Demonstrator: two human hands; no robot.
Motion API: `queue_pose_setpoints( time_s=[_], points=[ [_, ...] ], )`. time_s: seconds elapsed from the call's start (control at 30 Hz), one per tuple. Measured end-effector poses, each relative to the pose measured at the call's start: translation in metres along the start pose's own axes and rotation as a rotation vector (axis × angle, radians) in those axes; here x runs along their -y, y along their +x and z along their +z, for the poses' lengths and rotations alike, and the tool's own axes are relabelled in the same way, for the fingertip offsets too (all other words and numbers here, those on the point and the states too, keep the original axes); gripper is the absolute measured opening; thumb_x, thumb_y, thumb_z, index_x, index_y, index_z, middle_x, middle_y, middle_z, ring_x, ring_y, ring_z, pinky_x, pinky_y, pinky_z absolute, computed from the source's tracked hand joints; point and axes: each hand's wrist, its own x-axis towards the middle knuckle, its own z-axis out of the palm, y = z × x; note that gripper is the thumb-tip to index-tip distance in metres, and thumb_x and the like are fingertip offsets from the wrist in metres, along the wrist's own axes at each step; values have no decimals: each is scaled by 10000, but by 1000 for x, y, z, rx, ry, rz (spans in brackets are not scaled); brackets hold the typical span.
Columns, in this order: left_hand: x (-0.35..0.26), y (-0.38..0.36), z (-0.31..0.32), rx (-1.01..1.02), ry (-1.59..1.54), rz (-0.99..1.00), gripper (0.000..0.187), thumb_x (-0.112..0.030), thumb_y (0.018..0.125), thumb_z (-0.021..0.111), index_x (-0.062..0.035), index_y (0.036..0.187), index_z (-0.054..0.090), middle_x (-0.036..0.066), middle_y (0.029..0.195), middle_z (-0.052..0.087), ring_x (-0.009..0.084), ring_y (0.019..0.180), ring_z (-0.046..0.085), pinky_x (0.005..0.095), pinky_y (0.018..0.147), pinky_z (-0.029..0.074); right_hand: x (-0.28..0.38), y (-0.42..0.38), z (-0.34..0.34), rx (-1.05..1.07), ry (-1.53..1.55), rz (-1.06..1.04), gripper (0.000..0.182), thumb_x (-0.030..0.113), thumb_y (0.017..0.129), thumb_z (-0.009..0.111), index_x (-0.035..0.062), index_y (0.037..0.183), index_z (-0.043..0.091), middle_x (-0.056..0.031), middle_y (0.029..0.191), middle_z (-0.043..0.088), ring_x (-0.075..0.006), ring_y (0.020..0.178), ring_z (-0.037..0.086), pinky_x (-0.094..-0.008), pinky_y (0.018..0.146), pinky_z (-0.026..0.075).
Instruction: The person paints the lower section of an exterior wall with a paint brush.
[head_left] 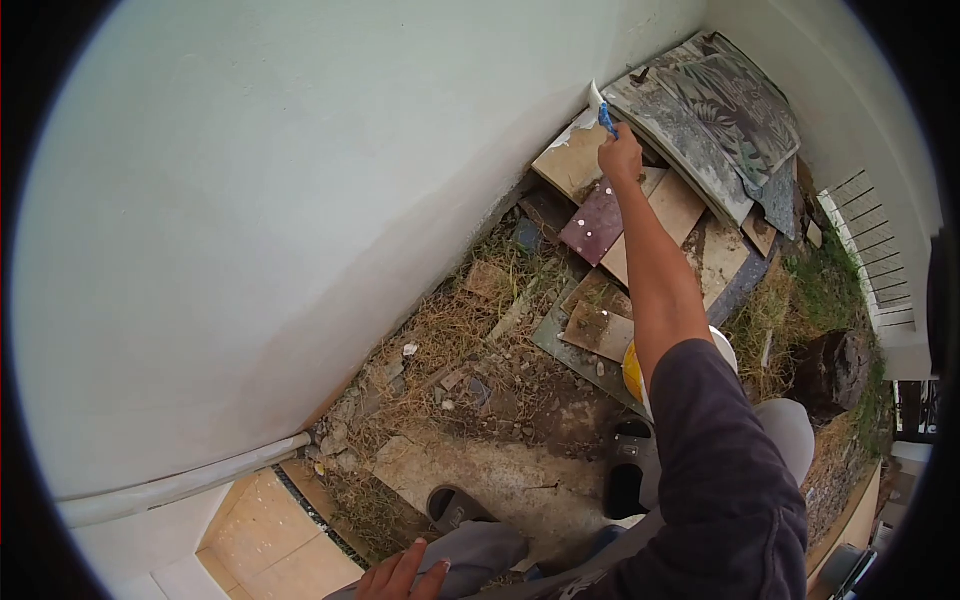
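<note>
Upper centre of the frame: my right hand (621, 157) closes its fingers (612, 143) around a blue-handled scraper (603, 113), its long axis running up and slightly left, the blade tip against the white wall (300, 180) above my knuckles. At the bottom edge, my left hand (402, 577) rests open on my knee.

The left hand (405, 575) at 6 o'clock is cut by the bottom edge. The arm hides most of the yellow bucket (633, 370). The tool (603, 112) blade is too small to tell.
</note>
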Motion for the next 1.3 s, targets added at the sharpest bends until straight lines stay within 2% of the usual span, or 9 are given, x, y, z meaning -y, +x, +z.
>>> queue_pose_setpoints(
  time_s=[0.27,0.4,0.53,0.73,0.9,0.97,1.03,1.17,1.3],
  points=[
    [2,-14,5,-20,-17,57,582,-295,829,731,16,1283,544,230,1391,478,418,1243,469,492,1051,383,2,-188,44,208,379,-197,205,92,913,577,14,1101,598,-248,928,662,-460,888,635,-488,750,489],
    [1,-22,12,-86,18,100,587,-309,826,733,22,1273,545,231,1384,481,419,1229,478,496,1037,390,11,-296,41,537,427,-140,264,102,920,578,28,1172,602,-220,1017,658,-418,913,635,-467,791,499],
    [1,-26,12,-133,14,126,578,-313,826,730,17,1265,550,233,1358,496,421,1203,493,489,1002,409,-11,-343,9,859,327,-602,245,64,923,546,24,1156,613,-174,963,632,-377,862,632,-463,754,499],
    [-1,-34,15,-308,28,208,543,-303,822,725,5,1240,565,224,1283,535,408,1126,532,478,941,436,-31,-403,-51,911,355,-355,192,71,935,539,26,1110,604,-148,879,630,-303,780,637,-434,711,487],
    [3,-45,30,-295,73,223,613,-489,815,723,-26,1205,630,233,1312,544,386,1180,560,471,968,463,-13,-363,-81,1103,448,-270,167,105,942,560,1,1067,601,-108,802,640,-195,728,623,-369,670,483],
    [-1,-55,30,-325,60,206,607,-475,813,731,-16,1197,630,229,1309,550,392,1172,561,464,975,459,-19,-323,-74,1241,590,-200,172,122,927,579,3,1044,619,-94,785,669,-175,738,643,-339,667,494],
    [-3,-63,31,-371,40,181,598,-461,813,734,-8,1190,629,220,1307,556,389,1169,563,457,982,455,30,-263,-153,1353,439,-153,169,133,931,589,4,1031,632,-36,806,668,-102,746,617,-285,641,477],
    [16,-70,44,-473,-25,94,578,-430,817,735,0,1187,627,195,1307,570,368,1165,571,445,988,454,49,-170,-272,1397,378,-27,148,153,945,589,39,1017,647,-17,794,657,-75,678,544,-225,583,417],
    [54,-61,67,-508,-64,22,552,-422,806,742,-4,1154,647,184,1112,630,379,1046,606,447,889,492,39,-131,-385,1157,46,-255,150,134,911,585,14,963,658,-27,779,661,-98,718,584,-262,637,458]
  ],
)
